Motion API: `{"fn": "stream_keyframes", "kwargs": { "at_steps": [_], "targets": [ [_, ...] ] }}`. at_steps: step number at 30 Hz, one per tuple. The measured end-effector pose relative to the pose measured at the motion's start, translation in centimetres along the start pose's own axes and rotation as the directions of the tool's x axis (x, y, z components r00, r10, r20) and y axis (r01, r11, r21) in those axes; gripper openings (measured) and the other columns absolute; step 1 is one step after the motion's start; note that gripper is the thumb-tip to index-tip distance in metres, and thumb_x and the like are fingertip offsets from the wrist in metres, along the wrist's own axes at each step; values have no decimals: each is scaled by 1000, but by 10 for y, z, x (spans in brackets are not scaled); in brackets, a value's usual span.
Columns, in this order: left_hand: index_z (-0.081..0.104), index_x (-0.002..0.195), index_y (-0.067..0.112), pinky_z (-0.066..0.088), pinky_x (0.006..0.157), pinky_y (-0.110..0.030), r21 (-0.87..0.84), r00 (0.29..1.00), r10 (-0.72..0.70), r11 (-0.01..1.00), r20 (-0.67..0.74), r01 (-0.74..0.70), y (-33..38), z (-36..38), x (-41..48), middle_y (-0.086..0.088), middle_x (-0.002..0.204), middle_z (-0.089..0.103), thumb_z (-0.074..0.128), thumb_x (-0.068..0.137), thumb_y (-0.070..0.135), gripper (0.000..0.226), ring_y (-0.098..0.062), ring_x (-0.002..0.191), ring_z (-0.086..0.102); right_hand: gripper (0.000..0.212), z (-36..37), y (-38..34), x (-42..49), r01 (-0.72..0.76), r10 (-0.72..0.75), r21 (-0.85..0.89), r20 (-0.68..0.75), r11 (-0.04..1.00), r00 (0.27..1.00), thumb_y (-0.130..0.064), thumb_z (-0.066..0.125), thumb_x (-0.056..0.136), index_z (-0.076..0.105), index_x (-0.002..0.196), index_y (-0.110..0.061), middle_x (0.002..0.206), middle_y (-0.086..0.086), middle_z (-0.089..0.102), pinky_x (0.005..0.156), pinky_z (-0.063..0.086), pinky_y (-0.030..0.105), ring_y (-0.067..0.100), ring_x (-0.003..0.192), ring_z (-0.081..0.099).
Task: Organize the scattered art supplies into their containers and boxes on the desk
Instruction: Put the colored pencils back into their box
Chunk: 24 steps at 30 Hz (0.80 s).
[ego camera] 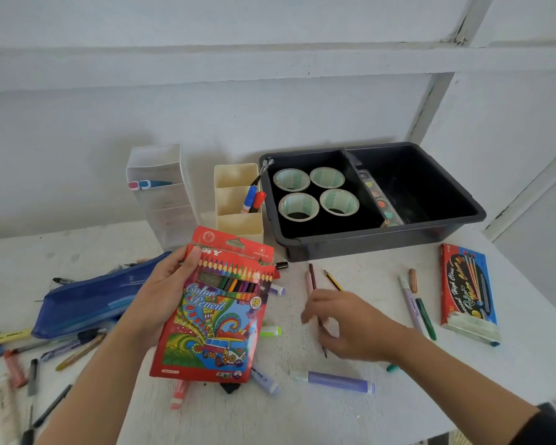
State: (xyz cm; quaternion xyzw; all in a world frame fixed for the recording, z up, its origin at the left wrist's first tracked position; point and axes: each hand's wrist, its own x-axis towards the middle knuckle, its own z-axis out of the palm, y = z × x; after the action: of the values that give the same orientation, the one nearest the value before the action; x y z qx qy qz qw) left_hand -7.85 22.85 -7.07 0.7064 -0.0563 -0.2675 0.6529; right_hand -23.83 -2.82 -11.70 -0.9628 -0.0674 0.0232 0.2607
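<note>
Head view: the left hand grips a red pencil box by its upper left edge and holds it tilted above the desk. The right hand hovers with curled fingers over a dark pencil; motion blur hides whether it pinches the pencil. Beyond the right hand sits a grey bin holding tape rolls. A blue pouch lies left of the left hand. A purple marker lies nearer than the right hand.
</note>
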Motion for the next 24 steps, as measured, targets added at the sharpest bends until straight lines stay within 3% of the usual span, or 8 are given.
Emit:
{"fn": "stream_keyframes", "kwargs": {
  "at_steps": [2,4,9,14,17,20,24],
  "targets": [
    [62,111,31,61,58,-34,-9,1000,-1,1000,-23,1,-2,-3,1,-3,93,78,54,96,47,24,-26,76,77,44,5,8,-9,27,-10,-126,128,992,992,-2,56,83,71,118,-25,121,-14,59,94,47,19,0,113,51],
    [62,109,31,61,56,-33,-15,999,8,1000,-42,-9,-2,-6,2,-3,91,79,53,97,46,21,-25,73,77,44,6,10,-9,66,-43,-164,142,984,989,0,56,88,71,121,-24,128,-10,60,98,45,19,5,121,50],
    [61,111,35,60,70,-40,21,996,26,999,-88,-24,-4,-13,4,-1,95,78,52,96,50,23,-27,79,77,23,11,10,1,211,-188,-208,124,955,974,-9,63,96,75,113,-18,115,-2,68,94,51,31,15,113,57],
    [61,111,36,62,54,-33,-3,992,16,1000,-122,-16,-7,-18,-2,0,93,78,54,95,50,22,-25,76,77,25,22,0,18,294,-307,-250,-14,923,952,-3,64,94,66,115,-15,111,3,63,86,52,36,20,103,57],
    [62,109,36,62,53,-34,-21,991,-5,1000,-135,2,-8,-24,-8,-1,93,78,55,95,50,21,-26,75,77,15,15,-15,30,231,-251,-118,-190,966,949,-10,55,101,58,114,-15,113,-1,58,86,50,30,15,101,54],
    [61,108,38,62,55,-35,-21,988,-14,1000,-151,11,-8,-29,-13,0,93,78,55,94,50,19,-26,76,77,9,2,-36,44,134,-70,153,-364,979,929,-16,47,105,55,110,-16,102,-8,55,76,41,16,3,88,50],
    [59,103,41,61,51,-33,15,987,-16,1000,-158,19,-4,-33,-19,3,87,78,54,95,49,13,-23,72,77,4,-18,-62,68,92,134,490,-407,867,904,-17,49,104,51,107,-18,87,-9,56,68,49,28,10,75,53]
  ]
}}
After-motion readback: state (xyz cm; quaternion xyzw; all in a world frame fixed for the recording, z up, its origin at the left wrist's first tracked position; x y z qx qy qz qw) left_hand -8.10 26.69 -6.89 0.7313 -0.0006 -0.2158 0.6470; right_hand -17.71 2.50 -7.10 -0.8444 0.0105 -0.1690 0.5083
